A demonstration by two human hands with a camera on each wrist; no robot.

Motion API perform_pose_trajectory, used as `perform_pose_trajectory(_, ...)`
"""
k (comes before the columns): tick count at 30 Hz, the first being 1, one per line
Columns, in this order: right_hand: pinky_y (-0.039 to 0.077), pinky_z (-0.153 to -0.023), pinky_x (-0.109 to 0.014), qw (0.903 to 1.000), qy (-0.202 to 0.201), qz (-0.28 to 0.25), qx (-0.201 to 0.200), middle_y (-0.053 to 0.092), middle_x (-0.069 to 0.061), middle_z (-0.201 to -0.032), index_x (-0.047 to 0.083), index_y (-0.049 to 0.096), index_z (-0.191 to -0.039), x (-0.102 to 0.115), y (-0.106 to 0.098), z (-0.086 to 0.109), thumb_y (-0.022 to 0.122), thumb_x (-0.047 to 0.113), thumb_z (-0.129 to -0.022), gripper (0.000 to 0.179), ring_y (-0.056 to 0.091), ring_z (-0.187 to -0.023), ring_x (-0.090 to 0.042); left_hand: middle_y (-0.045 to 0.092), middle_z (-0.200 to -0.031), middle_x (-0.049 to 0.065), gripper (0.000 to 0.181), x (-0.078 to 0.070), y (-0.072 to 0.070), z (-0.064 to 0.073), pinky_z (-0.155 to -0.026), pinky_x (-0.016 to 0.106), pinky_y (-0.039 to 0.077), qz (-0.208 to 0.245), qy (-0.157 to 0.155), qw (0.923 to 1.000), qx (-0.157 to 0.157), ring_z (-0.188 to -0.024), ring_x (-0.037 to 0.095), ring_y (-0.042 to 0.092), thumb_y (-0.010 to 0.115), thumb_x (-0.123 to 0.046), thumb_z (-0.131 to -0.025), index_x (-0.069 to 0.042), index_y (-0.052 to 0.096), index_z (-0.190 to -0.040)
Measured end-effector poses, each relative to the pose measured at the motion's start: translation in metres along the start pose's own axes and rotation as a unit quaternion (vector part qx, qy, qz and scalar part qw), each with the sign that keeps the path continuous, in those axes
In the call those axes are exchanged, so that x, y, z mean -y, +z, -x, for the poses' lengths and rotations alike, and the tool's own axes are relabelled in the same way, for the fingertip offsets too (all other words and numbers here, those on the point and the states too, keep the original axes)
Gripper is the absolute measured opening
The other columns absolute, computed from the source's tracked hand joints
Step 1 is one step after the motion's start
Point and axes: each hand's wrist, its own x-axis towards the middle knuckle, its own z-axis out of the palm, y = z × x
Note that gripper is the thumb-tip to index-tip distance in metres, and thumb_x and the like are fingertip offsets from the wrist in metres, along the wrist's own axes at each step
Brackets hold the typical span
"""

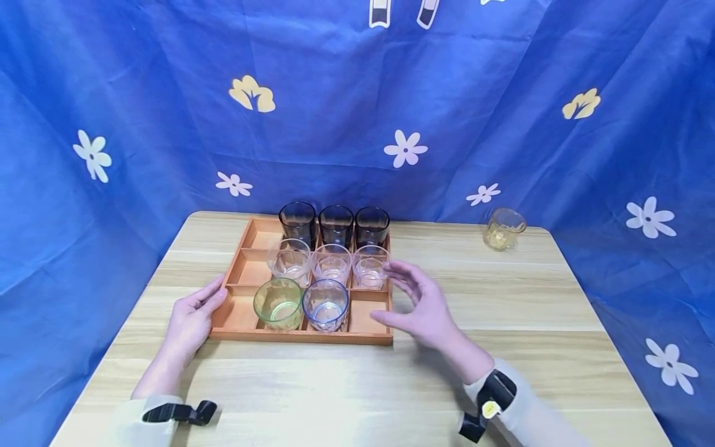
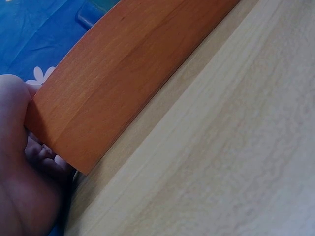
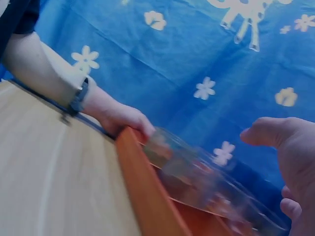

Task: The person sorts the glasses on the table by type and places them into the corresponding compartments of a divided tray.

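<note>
My left hand grips the left side of a wooden compartment tray, thumb over the rim. In the left wrist view its fingers curl at the tray's corner. Glasses stand in the tray: three dark glasses at the back, three clear or pinkish glasses in the middle row, a green-tinted glass and a blue-rimmed glass in front. Over the tray's right edge, my right hand is held with thumb and fingers spread apart, nothing between them. Its fingertips overlap the rightmost middle-row glass, above the bare front right compartment.
A yellowish glass stands alone at the table's back right corner. A blue curtain with flower prints hangs behind and along both sides of the light wood table. The tray's left column holds no glasses.
</note>
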Motion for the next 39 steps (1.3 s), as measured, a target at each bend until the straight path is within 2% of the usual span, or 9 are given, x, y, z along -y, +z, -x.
perform_pose_trajectory(8,0.042,-0.118,-0.036,0.9967,-0.021,0.019,-0.077,0.058,-0.019,-0.147,-0.009,0.049,-0.148,-0.007,-0.061,0.007,0.091,-0.017,-0.067,0.092,0.052,-0.137,-0.040,0.048,-0.158,0.002,0.058,0.000,0.000,0.000,-0.099,-0.003,0.032,-0.001,-0.001,1.0000,0.000,-0.150,0.020,0.037,0.062,-0.038,-0.109,-0.006,0.050,-0.156)
perform_pose_trajectory(15,0.043,-0.117,-0.031,0.9877,-0.019,0.043,-0.149,0.060,-0.021,-0.142,-0.013,0.050,-0.146,-0.023,-0.107,0.008,0.086,-0.024,-0.068,0.086,0.058,-0.132,-0.026,0.047,-0.159,0.005,0.056,0.000,-0.001,0.001,-0.100,-0.002,0.032,-0.004,0.000,1.0000,0.000,-0.149,0.016,0.038,0.062,-0.037,-0.109,-0.007,0.050,-0.156)
perform_pose_trajectory(24,0.043,-0.116,-0.029,0.9685,-0.005,0.058,-0.242,0.064,-0.011,-0.136,-0.011,0.051,-0.145,-0.039,-0.159,0.004,0.085,-0.024,-0.071,0.083,0.060,-0.127,-0.018,0.045,-0.159,0.005,0.057,-0.002,0.000,0.001,-0.108,0.003,0.030,-0.007,-0.009,0.9999,0.004,-0.151,0.026,0.035,0.061,-0.039,-0.109,-0.010,0.049,-0.157)
perform_pose_trajectory(28,0.043,-0.116,-0.029,0.9554,0.003,0.073,-0.286,0.062,-0.015,-0.138,-0.007,0.051,-0.147,-0.049,-0.183,0.002,0.087,-0.022,-0.071,0.085,0.057,-0.129,-0.023,0.044,-0.160,0.006,0.056,-0.002,0.001,-0.001,-0.113,0.008,0.029,-0.008,-0.010,0.9999,0.005,-0.151,0.028,0.035,0.061,-0.038,-0.109,-0.011,0.049,-0.157)
perform_pose_trajectory(33,0.042,-0.117,-0.029,0.9483,0.005,0.100,-0.301,0.059,-0.019,-0.141,-0.009,0.048,-0.148,-0.062,-0.212,-0.003,0.087,-0.021,-0.071,0.087,0.054,-0.132,-0.029,0.045,-0.159,0.009,0.053,0.000,0.001,-0.003,-0.107,0.002,0.030,-0.008,-0.001,1.0000,0.003,-0.150,0.029,0.036,0.061,-0.034,-0.110,-0.010,0.051,-0.156)
perform_pose_trajectory(39,0.041,-0.118,-0.030,0.9386,0.037,0.134,-0.316,0.056,-0.024,-0.147,-0.003,0.048,-0.151,-0.071,-0.235,-0.010,0.091,-0.009,-0.076,0.086,0.053,-0.136,-0.030,0.048,-0.156,0.011,0.050,0.003,0.000,-0.004,-0.101,-0.002,0.031,-0.012,0.017,0.9998,-0.005,-0.148,0.027,0.040,0.062,-0.030,-0.110,-0.008,0.053,-0.154)
